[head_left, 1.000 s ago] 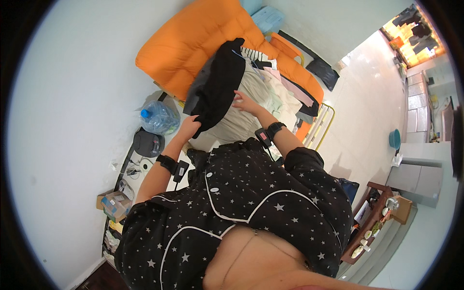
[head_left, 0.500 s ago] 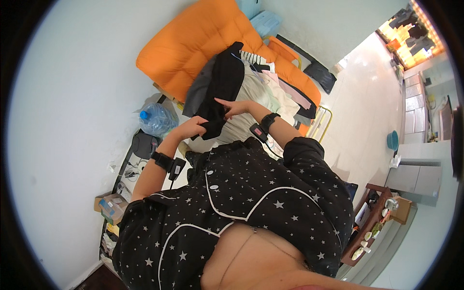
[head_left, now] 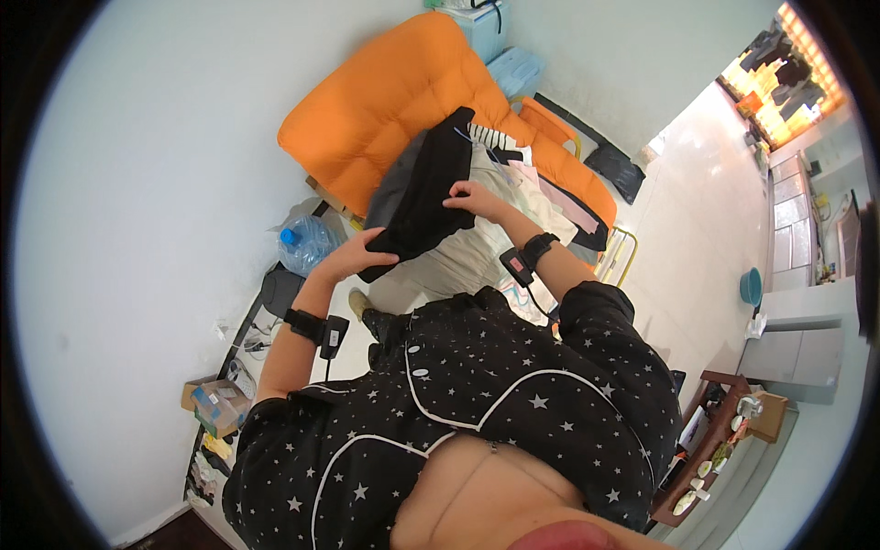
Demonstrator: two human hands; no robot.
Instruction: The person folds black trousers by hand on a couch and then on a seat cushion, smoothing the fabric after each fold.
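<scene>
The left hand (head_left: 353, 259) rests at the near end of a black garment (head_left: 423, 197), fingers curled over its lower edge and gripping the cloth. The right hand (head_left: 475, 198) lies on the right side of that garment, fingers bent and pinching a fold of the black fabric. Both wrists wear dark bands. The black garment lies lengthwise on top of a pile of light clothes (head_left: 509, 215), a grey layer showing along its left edge. Left of the garment, lower down, a clear water jug with a blue cap (head_left: 304, 244) stands by the wall. Beyond the garment the orange cushioned chair (head_left: 394, 101) spreads out, carrying the whole pile, and a pale blue box (head_left: 519, 71) sits past the chair.
</scene>
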